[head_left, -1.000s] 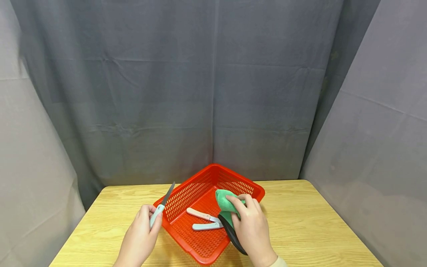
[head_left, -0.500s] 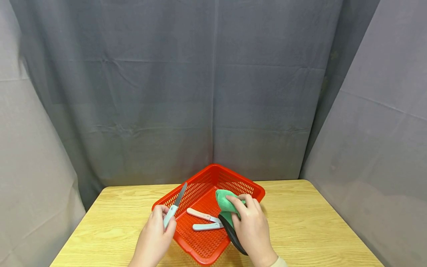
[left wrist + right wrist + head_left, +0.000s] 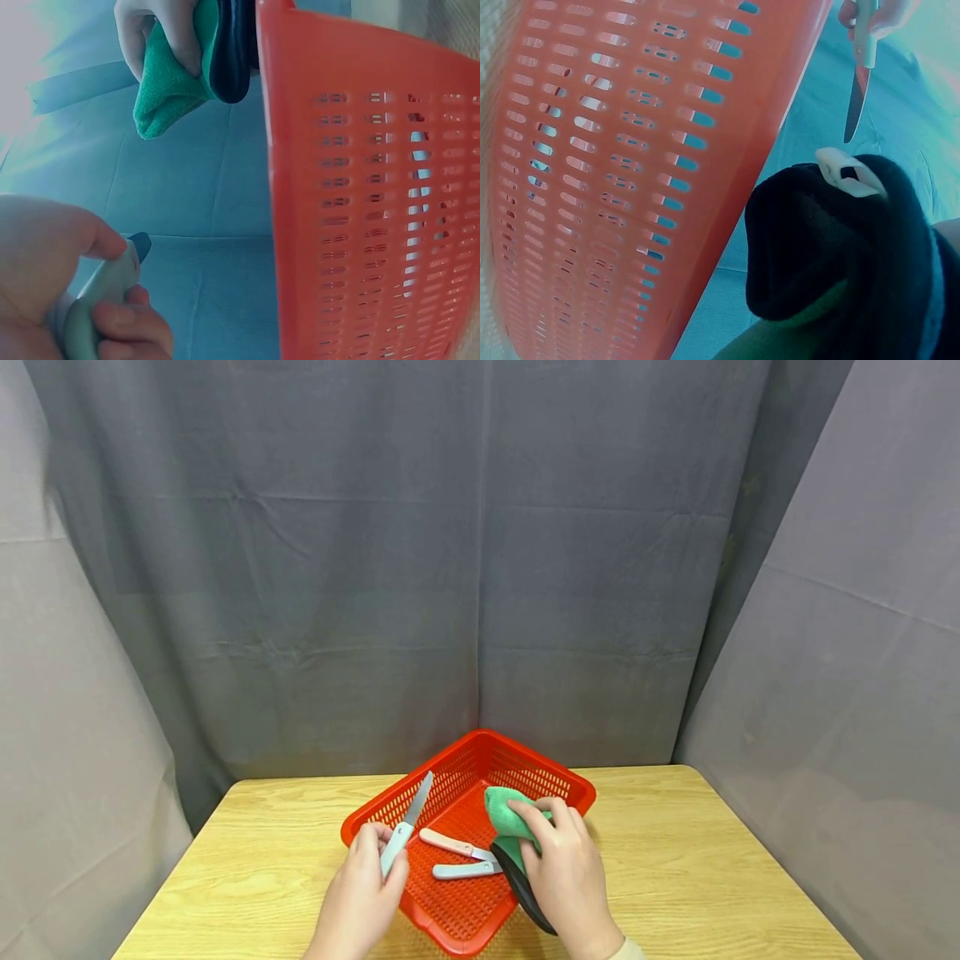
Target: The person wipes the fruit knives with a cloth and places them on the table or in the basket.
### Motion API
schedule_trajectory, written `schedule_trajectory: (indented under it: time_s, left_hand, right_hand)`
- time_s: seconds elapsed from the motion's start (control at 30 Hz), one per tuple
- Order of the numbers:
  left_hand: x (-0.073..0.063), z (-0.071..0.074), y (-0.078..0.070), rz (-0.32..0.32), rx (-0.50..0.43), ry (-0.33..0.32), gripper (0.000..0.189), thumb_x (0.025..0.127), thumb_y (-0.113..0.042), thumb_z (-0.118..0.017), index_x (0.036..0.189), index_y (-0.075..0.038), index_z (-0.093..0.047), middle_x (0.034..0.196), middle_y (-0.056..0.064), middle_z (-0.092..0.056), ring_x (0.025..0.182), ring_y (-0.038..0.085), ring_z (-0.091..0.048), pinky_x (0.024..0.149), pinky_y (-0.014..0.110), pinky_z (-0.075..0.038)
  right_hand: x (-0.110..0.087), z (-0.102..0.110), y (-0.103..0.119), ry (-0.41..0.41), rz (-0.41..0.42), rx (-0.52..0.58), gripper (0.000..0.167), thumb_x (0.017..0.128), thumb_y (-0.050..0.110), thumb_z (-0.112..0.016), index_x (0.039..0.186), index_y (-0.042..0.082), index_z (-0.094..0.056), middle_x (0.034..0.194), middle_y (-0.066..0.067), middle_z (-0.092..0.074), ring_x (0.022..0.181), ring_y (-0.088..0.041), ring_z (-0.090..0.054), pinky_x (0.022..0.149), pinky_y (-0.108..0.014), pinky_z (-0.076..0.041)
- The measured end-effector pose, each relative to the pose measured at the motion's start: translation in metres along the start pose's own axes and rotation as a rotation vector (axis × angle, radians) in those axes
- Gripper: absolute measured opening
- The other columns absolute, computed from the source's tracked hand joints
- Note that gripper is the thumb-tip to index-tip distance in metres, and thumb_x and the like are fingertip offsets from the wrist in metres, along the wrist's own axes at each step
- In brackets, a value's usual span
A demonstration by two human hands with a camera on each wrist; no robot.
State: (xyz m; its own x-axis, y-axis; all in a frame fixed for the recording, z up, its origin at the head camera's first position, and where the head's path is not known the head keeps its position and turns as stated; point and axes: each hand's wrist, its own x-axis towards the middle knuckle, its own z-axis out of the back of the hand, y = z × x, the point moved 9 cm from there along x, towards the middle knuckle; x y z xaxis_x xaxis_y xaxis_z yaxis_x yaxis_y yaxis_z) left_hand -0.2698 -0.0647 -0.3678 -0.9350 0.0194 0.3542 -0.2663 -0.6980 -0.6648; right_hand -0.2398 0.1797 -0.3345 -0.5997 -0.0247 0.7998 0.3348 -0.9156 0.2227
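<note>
My left hand [image 3: 362, 887] grips the pale blue handle of a small knife [image 3: 406, 833], its blade pointing up and away over the basket's left side. The right wrist view shows this blade [image 3: 856, 105] bare, apart from the cloth. My right hand [image 3: 567, 870] holds a folded cloth [image 3: 504, 812], green on one side and black on the other, above the right part of the red basket. A white tag [image 3: 847, 172] sticks out from its black side. Inside the basket lie a pink-handled knife [image 3: 446, 840] and another pale blue-handled knife [image 3: 462, 870]; the cloth hides their blade tips.
The red plastic basket [image 3: 427, 929] with slotted walls stands turned cornerwise on a wooden table [image 3: 697, 860]. Grey curtains [image 3: 360, 568] close off the back and both sides.
My left hand has moved right with the knife, from outside the basket's left corner to over its left side. The right hand and cloth stay where they were.
</note>
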Motion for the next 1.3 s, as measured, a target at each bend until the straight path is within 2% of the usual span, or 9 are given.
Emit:
schedule_trajectory:
  time_s: [0.4,0.63,0.93,1.3]
  left_hand:
    - [-0.002,-0.011,-0.003,-0.054,-0.011,0.020,0.021,0.093,-0.016,-0.071,0.110,-0.013,-0.058,0.082,-0.006,-0.049,0.064,0.006,-0.043,0.059,0.025,-0.038]
    - [-0.004,-0.015,-0.006,-0.098,-0.010,0.008,0.024,0.092,-0.015,-0.074,0.110,-0.014,-0.059,0.083,-0.008,-0.049,0.065,0.004,-0.043,0.060,0.024,-0.039]
    - [-0.005,-0.024,-0.007,-0.112,-0.033,0.058,0.027,0.093,-0.015,-0.074,0.114,-0.012,-0.058,0.086,-0.006,-0.052,0.064,0.002,-0.044,0.060,0.022,-0.041]
    - [-0.007,-0.025,-0.009,-0.120,-0.014,0.031,0.027,0.092,-0.015,-0.072,0.114,-0.012,-0.058,0.086,-0.006,-0.050,0.065,0.003,-0.044,0.060,0.023,-0.040]
  right_hand:
    - [0.000,0.001,0.000,0.000,-0.004,-0.001,0.053,0.070,-0.003,-0.086,0.115,0.024,-0.077,0.102,-0.004,-0.065,0.084,-0.022,-0.059,0.068,-0.037,-0.054]
    - [-0.001,0.000,-0.001,0.013,-0.016,-0.011,0.054,0.069,-0.003,-0.087,0.115,0.024,-0.077,0.103,-0.003,-0.064,0.084,-0.021,-0.059,0.068,-0.037,-0.054]
    - [-0.001,0.000,-0.001,0.009,-0.010,-0.011,0.055,0.069,-0.003,-0.087,0.115,0.024,-0.077,0.103,-0.003,-0.065,0.085,-0.022,-0.060,0.068,-0.037,-0.055]
    - [-0.001,0.000,0.000,0.007,-0.008,-0.004,0.054,0.069,-0.004,-0.086,0.115,0.023,-0.077,0.103,-0.003,-0.064,0.085,-0.021,-0.059,0.068,-0.037,-0.055]
